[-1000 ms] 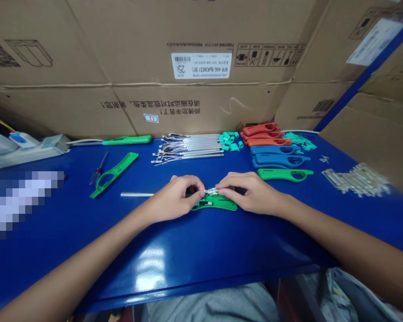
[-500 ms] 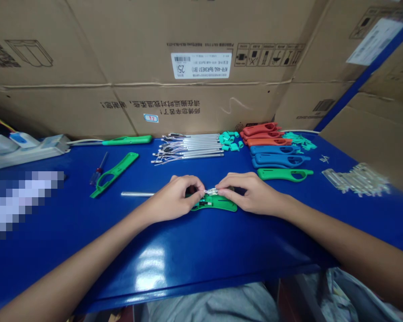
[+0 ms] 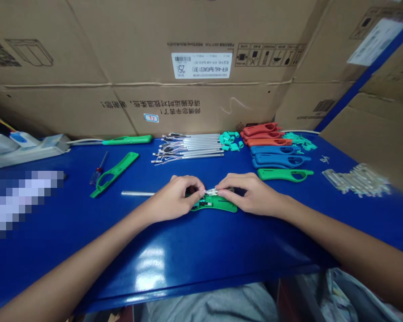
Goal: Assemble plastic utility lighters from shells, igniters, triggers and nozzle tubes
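Observation:
My right hand (image 3: 251, 192) is closed on a small transparent lighter fuel tank (image 3: 212, 192), held between thumb and fingers. At the tank's left end, my left hand (image 3: 177, 199) pinches a thin white tube (image 3: 205, 192); whether tube and tank are joined is too small to tell. Just below both hands lies a green lighter half-shell (image 3: 225, 205), open side up, with a black-and-white part (image 3: 205, 204) inside. The left hand covers its left portion. A silver metal rod (image 3: 137, 193) sticks out to the left from behind that hand.
Metal rods with wires (image 3: 195, 145), teal pieces (image 3: 231, 142) and red, blue and green shells (image 3: 278, 160) line the back. Transparent tanks (image 3: 359, 180) are piled at right. At left are a screwdriver (image 3: 97, 172), a green half-shell (image 3: 119, 170), a green lighter (image 3: 130, 140) and a power strip (image 3: 50, 147).
Hardly anything differs. Both hands stay in place over the green half-shell, with the tank and the white tube still held end to end; only tiny shifts of the fingers show.

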`<action>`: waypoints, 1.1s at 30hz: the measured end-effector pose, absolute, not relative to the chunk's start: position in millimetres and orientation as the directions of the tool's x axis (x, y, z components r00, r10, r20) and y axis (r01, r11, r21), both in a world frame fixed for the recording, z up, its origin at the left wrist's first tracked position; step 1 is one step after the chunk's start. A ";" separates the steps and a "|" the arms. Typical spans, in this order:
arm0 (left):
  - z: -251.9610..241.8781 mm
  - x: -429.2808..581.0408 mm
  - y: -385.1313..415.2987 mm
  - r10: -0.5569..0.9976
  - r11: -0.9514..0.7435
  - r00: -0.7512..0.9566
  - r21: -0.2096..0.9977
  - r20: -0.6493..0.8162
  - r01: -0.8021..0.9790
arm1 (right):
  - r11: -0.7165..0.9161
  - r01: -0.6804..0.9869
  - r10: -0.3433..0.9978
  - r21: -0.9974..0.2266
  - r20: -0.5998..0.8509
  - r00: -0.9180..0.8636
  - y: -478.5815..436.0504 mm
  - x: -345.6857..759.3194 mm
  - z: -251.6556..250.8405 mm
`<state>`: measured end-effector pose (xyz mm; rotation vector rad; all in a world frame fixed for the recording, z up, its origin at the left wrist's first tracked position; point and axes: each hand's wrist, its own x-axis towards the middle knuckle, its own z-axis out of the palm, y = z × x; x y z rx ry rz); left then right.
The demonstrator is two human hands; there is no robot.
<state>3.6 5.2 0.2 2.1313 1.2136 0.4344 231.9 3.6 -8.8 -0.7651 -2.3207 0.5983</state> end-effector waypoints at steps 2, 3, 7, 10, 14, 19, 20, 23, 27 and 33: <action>-0.1 3.6 5.2 0.853 -0.376 0.522 0.666 -0.023 0.644 | 0.721 0.378 0.658 -0.581 0.401 -0.637 3.4 231.8 -9.0; -0.3 3.7 5.1 0.852 -0.381 0.523 0.662 -0.019 0.645 | 0.718 0.381 0.661 -0.583 0.399 -0.635 3.3 231.6 -9.0; -0.7 4.2 4.7 0.852 -0.392 0.524 0.651 -0.010 0.650 | 0.711 0.385 0.668 -0.588 0.395 -0.631 2.9 230.8 -9.1; -0.9 4.4 4.6 0.850 -0.399 0.526 0.648 -0.005 0.649 | 0.705 0.389 0.674 -0.593 0.388 -0.628 2.4 230.7 -9.2; -2.2 4.3 5.1 0.850 -0.404 0.526 0.648 0.005 0.646 | 0.691 0.396 0.687 -0.605 0.378 -0.621 2.3 230.7 -9.5; -2.1 4.8 5.1 0.854 -0.398 0.521 0.652 0.006 0.645 | 0.691 0.395 0.686 -0.606 0.376 -0.623 3.3 230.4 -10.6; -1.8 4.8 4.9 0.854 -0.398 0.521 0.652 0.006 0.645 | 0.689 0.397 0.688 -0.607 0.374 -0.622 3.5 230.4 -10.8; -1.2 4.6 4.5 0.849 -0.408 0.529 0.651 0.011 0.640 | 0.682 0.404 0.694 -0.609 0.365 -0.621 3.6 230.7 -10.9; -2.4 3.9 4.6 0.844 -0.425 0.535 0.641 0.027 0.639 | 0.683 0.405 0.694 -0.608 0.368 -0.619 2.6 231.0 -10.9; -3.4 3.5 4.4 0.832 -0.466 0.553 0.607 0.051 0.644 | 0.690 0.408 0.690 -0.598 0.375 -0.619 1.7 229.2 -9.3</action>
